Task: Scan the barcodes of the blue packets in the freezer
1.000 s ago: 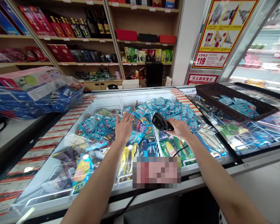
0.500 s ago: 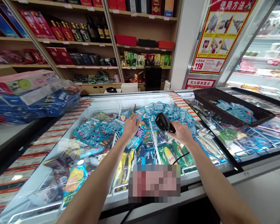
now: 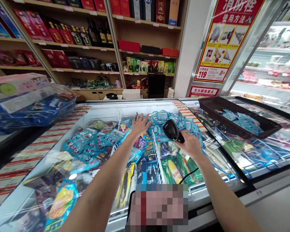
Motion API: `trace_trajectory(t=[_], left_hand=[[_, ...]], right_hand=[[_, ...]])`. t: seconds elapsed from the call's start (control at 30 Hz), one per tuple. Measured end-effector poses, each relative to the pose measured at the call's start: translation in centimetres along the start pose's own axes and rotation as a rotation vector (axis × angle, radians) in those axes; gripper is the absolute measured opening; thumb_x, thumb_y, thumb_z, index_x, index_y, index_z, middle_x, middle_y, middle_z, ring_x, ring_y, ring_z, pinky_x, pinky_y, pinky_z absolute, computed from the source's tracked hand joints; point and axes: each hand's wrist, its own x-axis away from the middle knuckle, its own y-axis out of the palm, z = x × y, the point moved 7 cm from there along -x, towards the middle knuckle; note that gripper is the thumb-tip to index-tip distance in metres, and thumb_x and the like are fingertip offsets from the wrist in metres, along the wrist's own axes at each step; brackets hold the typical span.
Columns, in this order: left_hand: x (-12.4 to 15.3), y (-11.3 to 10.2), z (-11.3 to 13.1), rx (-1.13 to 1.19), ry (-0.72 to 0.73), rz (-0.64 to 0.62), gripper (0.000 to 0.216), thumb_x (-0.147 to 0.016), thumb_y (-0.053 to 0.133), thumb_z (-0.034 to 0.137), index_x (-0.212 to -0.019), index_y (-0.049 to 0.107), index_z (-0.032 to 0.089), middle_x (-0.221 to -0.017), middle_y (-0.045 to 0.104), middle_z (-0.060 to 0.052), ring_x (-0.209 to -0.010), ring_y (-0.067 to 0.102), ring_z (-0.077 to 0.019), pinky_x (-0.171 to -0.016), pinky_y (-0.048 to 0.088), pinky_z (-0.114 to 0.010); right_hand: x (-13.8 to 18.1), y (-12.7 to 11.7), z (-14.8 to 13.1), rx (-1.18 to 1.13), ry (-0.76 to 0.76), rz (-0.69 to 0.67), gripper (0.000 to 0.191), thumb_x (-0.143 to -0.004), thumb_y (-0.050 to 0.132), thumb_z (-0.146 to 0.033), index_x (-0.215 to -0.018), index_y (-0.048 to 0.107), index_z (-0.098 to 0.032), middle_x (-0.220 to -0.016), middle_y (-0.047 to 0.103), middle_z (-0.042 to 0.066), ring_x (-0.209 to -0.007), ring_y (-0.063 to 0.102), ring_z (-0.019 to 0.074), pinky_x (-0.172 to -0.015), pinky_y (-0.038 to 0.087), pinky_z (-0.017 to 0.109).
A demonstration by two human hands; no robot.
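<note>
Scanner point(image 3: 172, 130) is sitting in my right hand point(image 3: 191, 145), fingers clenching round its grip. Its head is pointing away from me, toward the blue packets point(image 3: 165, 117) heaped at the far end of the freezer point(image 3: 111, 111). Its cable point(image 3: 188, 175) is trailing from under my wrist back toward me. The scanner is hanging just above the packets, right of the wire divider point(image 3: 156, 151) and not touching the stock.

Left hand point(image 3: 139, 126) is reaching out flat, palm down, fingers released and splayed, gripping nothing. It's hovering over the packet pile left of the divider, fingertips pointing at the far freezer wall. I can't tell whether they're touching the top packets or are just clear of them. The scanner head is sitting just right of those fingers, with a small gap between.

More blue packets are lying in the black basket point(image 3: 219, 117), which is resting on the glass lid to my right, well apart from both hands.
</note>
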Motion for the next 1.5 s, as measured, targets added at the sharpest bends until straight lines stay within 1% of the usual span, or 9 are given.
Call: trace_trajectory(t=[0.17,0.4,0.63,0.7,0.8,0.9,1.1,1.23,1.5], left_hand=[[0.7,0.6,0.9,-0.096,0.121,-0.031,0.062,-0.084,0.026,0.063,-0.140,0.023,0.037,-0.147,0.029,-0.004,-0.135,0.023,-0.0320,-0.103,0.015,-0.062],[5.7,-0.5,2.3,-0.118,0.261,0.038,0.058,-0.084,0.035,0.058,-0.137,0.033,0.033,-0.143,0.036,-0.003,-0.131,0.031,-0.0255,-0.107,0.022,-0.044],[9.4,-1.5,3.2,-0.064,0.289,0.041,0.053,-0.085,0.035,0.056,-0.133,0.039,0.033,-0.140,0.041,-0.003,-0.128,0.035,-0.0236,-0.106,0.025,-0.042],[9.5,-2.0,3.0,-0.006,0.256,0.114,0.050,-0.089,0.031,0.050,-0.134,0.038,0.029,-0.136,0.045,-0.004,-0.125,0.039,-0.0211,-0.103,0.030,-0.038],[9.2,-2.5,1.5,-0.005,0.093,0.262,0.050,-0.089,0.033,0.045,-0.131,0.041,0.018,-0.133,0.047,-0.012,-0.125,0.039,-0.0241,-0.103,0.030,-0.041],[8.8,-1.9,0.5,-0.070,-0.022,0.263,0.049,-0.086,0.040,0.046,-0.120,0.050,0.013,-0.127,0.050,-0.017,-0.123,0.040,-0.0296,-0.103,0.028,-0.046],[9.4,-3.2,-0.6,0.137,-0.089,0.299,0.049,-0.076,0.056,0.046,-0.113,0.048,0.016,-0.104,0.060,-0.011,-0.098,0.056,-0.0266,-0.084,0.043,-0.040],[10.7,-4.6,-2.0,0.333,-0.159,0.353,0.040,-0.078,0.053,0.039,-0.113,0.045,0.021,-0.099,0.060,-0.005,-0.069,0.057,-0.0170,-0.069,0.047,-0.035],[12.4,-4.3,-3.2,0.735,-0.096,0.394,0.038,-0.079,0.049,0.038,-0.114,0.042,0.024,-0.110,0.051,-0.005,-0.067,0.052,-0.0095,-0.056,0.051,-0.027]], right_hand=[[0.0,0.1,0.2,0.009,0.003,0.016,0.034,-0.078,0.055,-0.037,-0.108,0.054,-0.023,-0.094,0.065,0.004,-0.079,0.063,0.0192,-0.061,0.041,0.026],[0.4,0.2,-0.4,-0.007,-0.038,0.011,0.033,-0.078,0.055,-0.038,-0.106,0.055,-0.023,-0.091,0.066,0.004,-0.077,0.063,0.0201,-0.060,0.042,0.027],[0.7,-0.1,-1.0,-0.005,-0.071,-0.009,0.033,-0.078,0.056,-0.036,-0.108,0.055,-0.023,-0.096,0.065,0.004,-0.077,0.063,0.0198,-0.060,0.041,0.027],[0.7,-0.2,-1.1,-0.004,-0.069,-0.015,0.032,-0.078,0.055,-0.036,-0.108,0.055,-0.023,-0.096,0.066,0.004,-0.077,0.063,0.0199,-0.060,0.041,0.027],[0.7,-0.3,-1.0,0.000,-0.060,-0.029,0.032,-0.079,0.055,-0.037,-0.107,0.055,-0.023,-0.093,0.066,0.004,-0.077,0.063,0.0201,-0.059,0.041,0.027],[0.7,-0.3,-0.9,0.004,-0.053,-0.035,0.032,-0.078,0.056,-0.037,-0.107,0.055,-0.023,-0.092,0.066,0.004,-0.076,0.063,0.0199,-0.059,0.041,0.027],[0.7,-0.3,-1.0,0.000,-0.075,-0.019,0.032,-0.078,0.055,-0.037,-0.107,0.055,-0.023,-0.093,0.066,0.004,-0.076,0.062,0.0195,-0.059,0.041,0.027],[0.7,-0.3,-1.2,0.001,-0.096,-0.013,0.032,-0.078,0.055,-0.038,-0.106,0.056,-0.022,-0.091,0.066,0.005,-0.076,0.062,0.0199,-0.058,0.040,0.027],[1.1,-0.3,-2.6,-0.056,-0.209,-0.061,0.037,-0.078,0.055,-0.037,-0.112,0.054,-0.022,-0.098,0.065,0.004,-0.080,0.062,0.0184,-0.062,0.041,0.026]])
